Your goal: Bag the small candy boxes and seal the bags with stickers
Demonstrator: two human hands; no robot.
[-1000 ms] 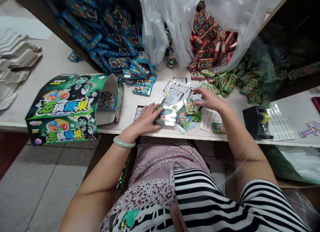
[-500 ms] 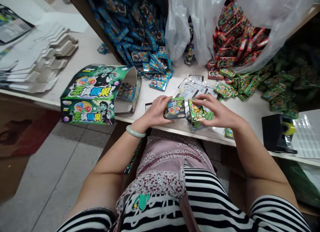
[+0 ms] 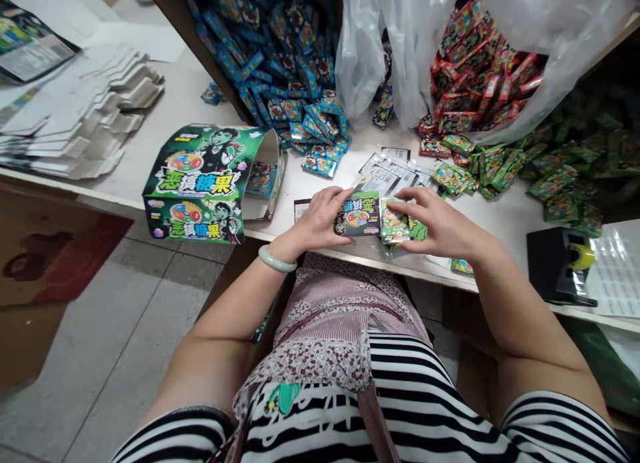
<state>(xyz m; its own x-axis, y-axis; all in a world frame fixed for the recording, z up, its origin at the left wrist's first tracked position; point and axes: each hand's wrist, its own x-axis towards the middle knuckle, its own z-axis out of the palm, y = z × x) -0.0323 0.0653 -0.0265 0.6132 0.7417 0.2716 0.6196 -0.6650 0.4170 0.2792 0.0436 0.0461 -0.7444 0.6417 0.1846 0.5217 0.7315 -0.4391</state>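
My left hand [image 3: 320, 220], with a pale green bangle on its wrist, grips a small dark card box [image 3: 364, 218] with green and colourful lettering. Its fingers and thumb close round the box's left end. Just to the right, my right hand [image 3: 443, 223] pinches a small stack of green candy packets [image 3: 396, 228] between thumb and fingers. The packets' left side is right up against the box's right end; whether they touch I cannot tell. Both hands are over the table's front edge. Beyond them lie flat clear sleeves with printed labels [image 3: 385, 176].
A large green display box [image 3: 195, 176] overhangs the table edge at left, beside stacked flat cartons [image 3: 75, 116]. Piles of blue packets [image 3: 300, 103], red packets [image 3: 480, 83] in a plastic bag [image 3: 357, 56] and green packets [image 3: 505, 166] lie behind. A tape dispenser [image 3: 553, 263] stands at right.
The box and the green packets have come closer together, the gap between them narrowing. The whole view has shifted slightly, so the surroundings appear further right.
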